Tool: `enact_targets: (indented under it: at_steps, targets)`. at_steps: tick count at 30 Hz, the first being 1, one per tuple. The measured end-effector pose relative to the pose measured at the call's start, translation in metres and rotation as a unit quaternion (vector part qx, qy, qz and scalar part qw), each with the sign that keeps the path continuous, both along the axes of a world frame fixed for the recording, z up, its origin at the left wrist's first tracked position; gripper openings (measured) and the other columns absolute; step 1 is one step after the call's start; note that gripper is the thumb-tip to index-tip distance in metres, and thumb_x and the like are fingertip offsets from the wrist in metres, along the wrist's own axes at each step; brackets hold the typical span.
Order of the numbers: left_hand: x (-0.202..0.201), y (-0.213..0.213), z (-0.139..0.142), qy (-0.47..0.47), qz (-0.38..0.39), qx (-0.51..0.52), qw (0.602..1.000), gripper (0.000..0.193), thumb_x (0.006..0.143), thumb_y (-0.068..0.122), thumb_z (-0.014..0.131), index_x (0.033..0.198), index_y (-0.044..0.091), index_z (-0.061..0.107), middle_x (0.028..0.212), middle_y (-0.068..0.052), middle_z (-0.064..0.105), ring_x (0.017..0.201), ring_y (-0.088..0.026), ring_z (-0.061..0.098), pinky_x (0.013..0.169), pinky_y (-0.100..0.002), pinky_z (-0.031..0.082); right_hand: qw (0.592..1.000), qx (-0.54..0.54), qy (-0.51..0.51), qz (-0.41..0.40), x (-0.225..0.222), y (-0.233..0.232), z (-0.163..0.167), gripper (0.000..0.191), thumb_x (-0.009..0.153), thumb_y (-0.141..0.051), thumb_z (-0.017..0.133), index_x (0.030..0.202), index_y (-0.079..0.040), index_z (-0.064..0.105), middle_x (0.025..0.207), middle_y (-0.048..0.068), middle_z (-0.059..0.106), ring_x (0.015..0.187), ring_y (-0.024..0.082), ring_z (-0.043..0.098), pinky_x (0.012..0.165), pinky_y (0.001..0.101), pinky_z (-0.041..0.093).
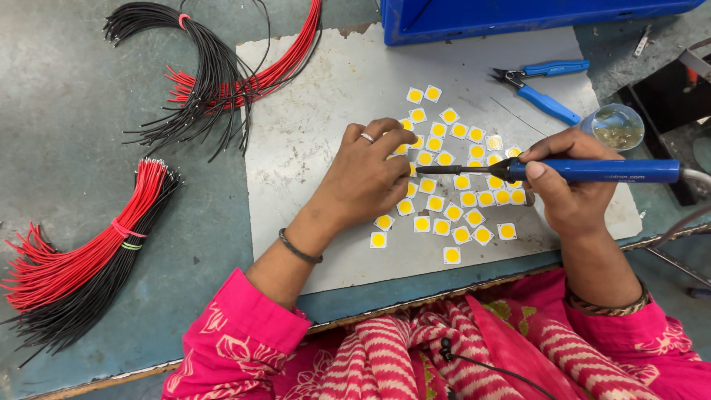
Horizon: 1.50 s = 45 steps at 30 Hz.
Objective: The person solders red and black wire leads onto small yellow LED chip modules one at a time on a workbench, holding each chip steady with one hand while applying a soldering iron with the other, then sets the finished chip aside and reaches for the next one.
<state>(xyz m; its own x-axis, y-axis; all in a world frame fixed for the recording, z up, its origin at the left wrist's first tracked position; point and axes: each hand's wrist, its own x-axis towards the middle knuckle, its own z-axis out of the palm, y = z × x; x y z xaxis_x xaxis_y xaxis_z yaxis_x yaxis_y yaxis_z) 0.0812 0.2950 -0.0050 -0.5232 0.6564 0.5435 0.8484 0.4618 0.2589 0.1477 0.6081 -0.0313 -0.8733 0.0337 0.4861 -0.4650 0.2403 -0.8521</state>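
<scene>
Right hand (566, 181): closed around the blue handle of a soldering iron (592, 171), thumb on top; iron lies nearly level, pointing toward the person's left.
Iron tip: dark metal shaft ends just beside the left hand's fingertips, over the chips; whether it touches a chip cannot be told.
Left hand (366, 178): palm down, fingers curled and bunched, pressing on the chips at the left edge of the cluster; ring on one finger, dark bangle at the wrist. What lies under the fingertips is hidden.
LED chips (463, 200): many small white squares with round yellow centres, scattered flat between the two hands and up toward the far side of the mat; a few lie apart at the near edge.
Mat (311, 111): pale grey worn sheet on the desk (89, 163), carrying the chips and both hands.
Pliers (544, 100): blue-handled, lying on the mat beyond the right hand.
Glass dish (617, 126): small, round, clear, just beyond the right hand at the mat's edge.
Wire bundles: red and black, one tied bundle (89, 259) on the desk at the left, another curved bundle (215, 67) at far left.
Blue bin (518, 15): at the far edge of the mat.
</scene>
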Motion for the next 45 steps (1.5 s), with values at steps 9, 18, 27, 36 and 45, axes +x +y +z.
enact_targets:
  at_steps: [9,18,27,36,45]
  targets:
    - [0.001,0.002,-0.005,0.032,0.010,-0.029,0.999,0.008,0.076,0.014,0.074,0.076,0.007,0.070,0.125,-0.006,0.065,0.129,-0.026,0.054,0.097,-0.046,0.041,1.000,0.021,-0.009,0.009,-0.001,-0.001,0.003,0.026,0.101,-0.019,0.074,0.098,0.005,0.065,0.078,0.008,0.067,0.062,0.008,0.064,0.059,0.0177,0.050]
    - [0.002,0.003,-0.005,0.028,0.015,-0.019,0.999,0.007,0.076,0.014,0.075,0.078,0.007,0.071,0.125,-0.006,0.065,0.128,-0.027,0.054,0.098,-0.046,0.041,0.997,0.079,0.008,0.005,-0.003,-0.002,0.006,0.025,0.101,-0.020,0.074,0.097,0.004,0.067,0.079,0.005,0.068,0.063,0.006,0.061,0.060,0.0170,0.046]
    - [0.003,-0.001,0.002,0.038,0.019,0.018,0.999,0.007,0.085,0.011,0.073,0.083,0.007,0.068,0.130,-0.006,0.065,0.131,-0.026,0.054,0.100,-0.044,0.041,0.999,-0.030,0.028,-0.011,-0.001,0.000,0.004,0.029,0.102,-0.022,0.075,0.096,0.005,0.064,0.083,0.009,0.067,0.061,0.009,0.061,0.058,0.0193,0.048]
    - [0.016,0.016,-0.004,0.033,0.012,0.013,0.999,0.006,0.085,0.013,0.072,0.086,0.008,0.069,0.129,-0.006,0.063,0.129,-0.027,0.054,0.100,-0.045,0.040,0.996,-0.023,0.060,-0.068,-0.003,0.008,0.008,0.036,0.093,-0.029,0.074,0.086,0.005,0.063,0.073,0.009,0.064,0.055,0.010,0.054,0.053,0.0209,0.042]
    - [0.014,0.030,-0.010,0.036,0.024,-0.005,0.999,0.004,0.085,0.012,0.072,0.085,0.009,0.069,0.128,-0.007,0.064,0.129,-0.026,0.054,0.096,-0.043,0.041,0.996,0.041,0.054,-0.063,-0.001,0.010,0.011,0.034,0.094,-0.028,0.073,0.088,0.004,0.066,0.076,0.010,0.067,0.060,0.011,0.058,0.060,0.0214,0.044]
